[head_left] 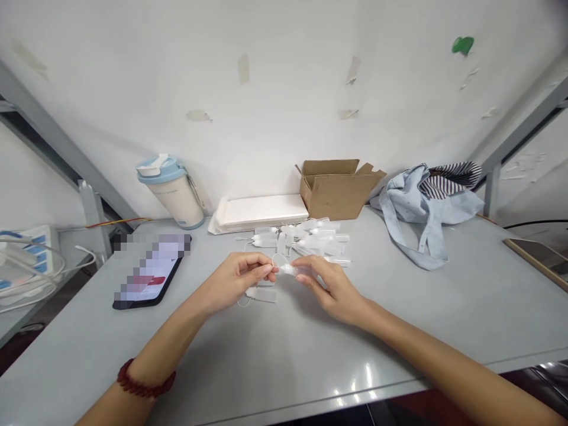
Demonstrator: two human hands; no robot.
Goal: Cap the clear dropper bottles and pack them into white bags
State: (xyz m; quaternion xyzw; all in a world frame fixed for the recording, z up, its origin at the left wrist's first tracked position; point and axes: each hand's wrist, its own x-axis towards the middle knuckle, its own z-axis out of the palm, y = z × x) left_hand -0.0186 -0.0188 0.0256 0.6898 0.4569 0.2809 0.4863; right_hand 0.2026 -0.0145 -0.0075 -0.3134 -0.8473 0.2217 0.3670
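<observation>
My right hand (331, 287) is closed around the body of a small translucent squeeze bottle (289, 269), held sideways with its narrow nozzle pointing left. At that nozzle, my left hand (248, 275) pinches the end of a thin white tether (278, 258) that loops up from the bottle's neck. The fingertips partly hide what sits at its end. Just below my hands lies another such bottle (265, 294) on the grey table. Behind them is a loose pile of similar bottles (322, 241), several with thin tethers.
A phone (155, 269) lies to the left, with a cream and blue tumbler (175, 195) behind it. Along the wall are a white flat stack (261, 212), an open cardboard box (337, 192) and a light blue cloth bag (412, 201). Another device (539, 260) rests at the right edge.
</observation>
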